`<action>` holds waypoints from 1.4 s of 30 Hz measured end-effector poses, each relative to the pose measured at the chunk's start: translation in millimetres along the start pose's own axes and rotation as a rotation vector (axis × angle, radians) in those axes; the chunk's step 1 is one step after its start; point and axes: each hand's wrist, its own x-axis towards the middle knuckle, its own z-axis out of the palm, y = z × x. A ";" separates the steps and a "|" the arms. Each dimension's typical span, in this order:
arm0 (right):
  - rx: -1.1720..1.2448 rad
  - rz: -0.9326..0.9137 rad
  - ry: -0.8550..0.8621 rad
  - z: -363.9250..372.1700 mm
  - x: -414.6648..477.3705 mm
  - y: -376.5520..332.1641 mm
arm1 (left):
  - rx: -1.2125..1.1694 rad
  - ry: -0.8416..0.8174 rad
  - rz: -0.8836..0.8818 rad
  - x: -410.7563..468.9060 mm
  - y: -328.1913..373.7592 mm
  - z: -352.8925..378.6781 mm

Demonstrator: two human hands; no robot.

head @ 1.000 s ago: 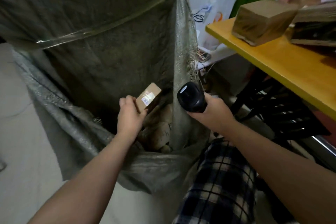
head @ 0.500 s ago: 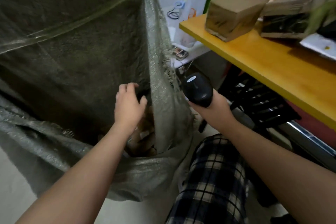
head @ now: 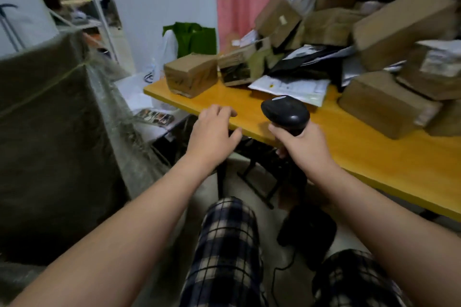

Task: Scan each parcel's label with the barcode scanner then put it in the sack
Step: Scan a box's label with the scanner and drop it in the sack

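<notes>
Centre frame, a person's empty left hand [head: 212,129], fingers loosely spread, hovers at the near edge of a yellow table [head: 374,154], while the right hand [head: 303,148] grips a black barcode scanner [head: 285,113] just beside it. The woven sack [head: 50,132] stands at frame left, its contents out of sight. With cardboard parcels [head: 399,30] heaped across the upper right and none in hand, much of the job appears left; their white labels [head: 439,62] are too blurred to read.
</notes>
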 end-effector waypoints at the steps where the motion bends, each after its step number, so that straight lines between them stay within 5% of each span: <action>1: 0.001 0.005 0.038 -17.4 -0.7 -1.4 | -0.015 -0.012 0.037 5.3 16.4 3.9; 14: -0.003 0.114 0.501 -224.9 -8.1 -9.7 | -0.222 -0.132 0.410 93.7 226.9 78.0; 21: 0.193 0.241 0.584 -269.8 -2.9 2.3 | -0.388 -0.306 0.268 162.6 299.6 94.5; 26: 0.233 0.260 0.583 -278.4 -0.3 9.3 | -0.630 -0.379 0.230 172.3 302.4 111.5; 33: 0.240 0.205 0.614 -273.8 -4.4 6.5 | -0.889 -0.076 0.302 139.9 275.1 86.5; 42: 0.248 0.060 0.333 -201.6 -10.6 -12.2 | -0.827 -0.116 0.305 50.9 145.5 56.2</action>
